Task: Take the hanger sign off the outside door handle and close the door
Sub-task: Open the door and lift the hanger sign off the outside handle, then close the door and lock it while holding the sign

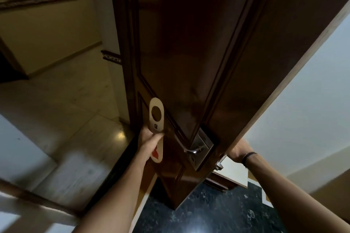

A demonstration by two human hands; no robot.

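A dark wooden door [189, 53] stands ajar, seen edge-on. My left hand [148, 139] grips a beige hanger sign [156, 117] with a round hole at its top and a red mark at its lower end. The sign is off the silver outside handle [191, 148] and sits to its left. My right hand [236, 150], with a dark band on the wrist, reaches behind the door's edge at the inner handle side. Its fingers are hidden by the door.
A corridor with a pale marble floor [62, 111] and yellowish walls lies to the left. Dark speckled floor [208, 210] lies under the door. A white wall [303, 109] and the pale door frame stand on the right.
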